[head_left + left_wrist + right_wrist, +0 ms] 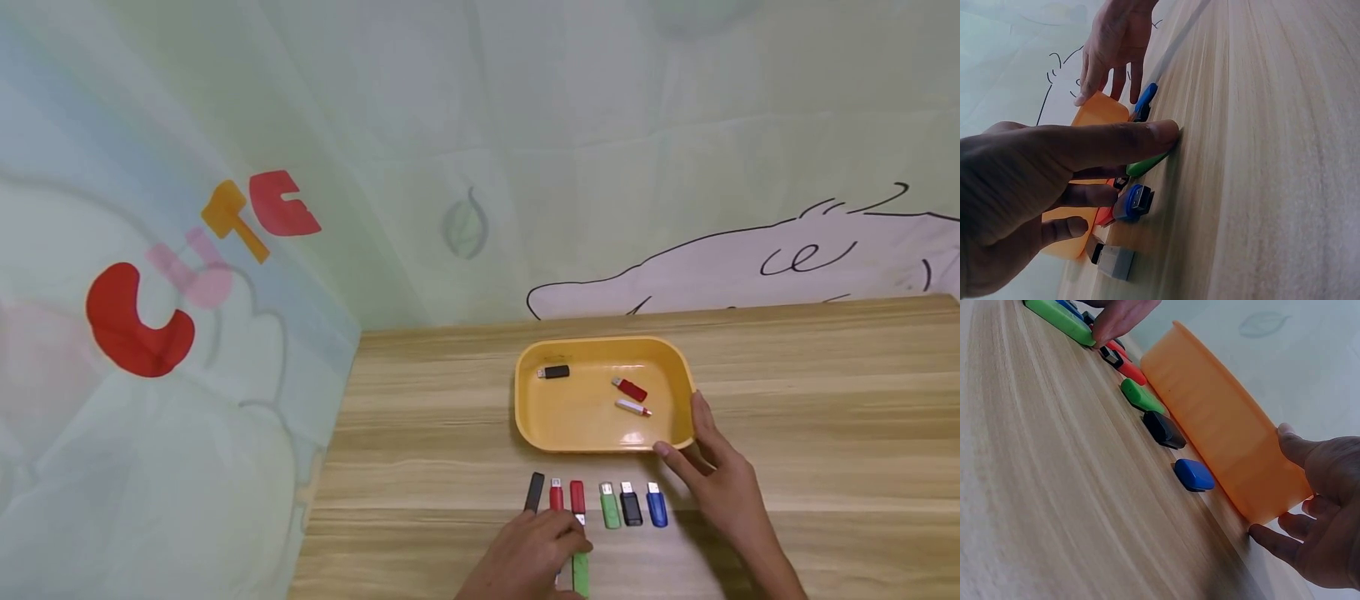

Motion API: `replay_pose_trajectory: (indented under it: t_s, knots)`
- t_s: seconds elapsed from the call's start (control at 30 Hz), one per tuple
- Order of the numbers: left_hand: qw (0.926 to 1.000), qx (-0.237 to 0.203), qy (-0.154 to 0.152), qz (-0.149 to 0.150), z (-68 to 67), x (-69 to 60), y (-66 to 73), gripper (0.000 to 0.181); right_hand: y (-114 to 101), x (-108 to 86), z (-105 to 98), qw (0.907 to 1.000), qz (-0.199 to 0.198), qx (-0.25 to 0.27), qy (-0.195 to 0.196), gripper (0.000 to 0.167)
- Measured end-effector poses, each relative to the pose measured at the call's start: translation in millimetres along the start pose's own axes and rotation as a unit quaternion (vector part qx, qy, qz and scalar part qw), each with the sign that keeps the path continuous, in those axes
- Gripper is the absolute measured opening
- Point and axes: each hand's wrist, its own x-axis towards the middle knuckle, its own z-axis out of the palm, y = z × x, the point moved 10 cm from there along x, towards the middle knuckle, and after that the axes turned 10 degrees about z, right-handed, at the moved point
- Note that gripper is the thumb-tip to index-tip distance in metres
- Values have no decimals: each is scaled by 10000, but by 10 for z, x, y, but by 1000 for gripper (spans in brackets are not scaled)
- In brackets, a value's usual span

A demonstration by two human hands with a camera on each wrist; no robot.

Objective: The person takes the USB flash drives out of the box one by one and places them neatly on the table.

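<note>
My left hand is over the left group of USB sticks. Its thumb and forefinger pinch a green USB stick near the ends, and the fingers partly hide it. A black stick and two red ones lie just beyond the knuckles. In the left wrist view, a blue stick and a grey one show below the fingers. My right hand grips the near right corner of a yellow plastic tray, its thumb on the rim.
Inside the tray lie a black USB stick, a red one and a white one with a red end. Green, black and blue sticks form a row before it. A printed cloth hangs behind the wooden table.
</note>
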Motion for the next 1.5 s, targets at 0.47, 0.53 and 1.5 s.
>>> replay_pose_trajectory:
  t_s: [0.47, 0.53, 1.5]
  knots:
    - [9997, 204, -28, 111, -6, 14, 10, 52, -13, -3, -10, 9999, -97, 39, 7, 89]
    - [9996, 227, 8, 142, -21, 8, 16, 52, -9, -7, -9, 10000, -76, 27, 10, 89]
    - [9946, 668, 787, -130, -486, -47, -81, 43, 2, 2, -6, 9999, -23, -122, 90, 90]
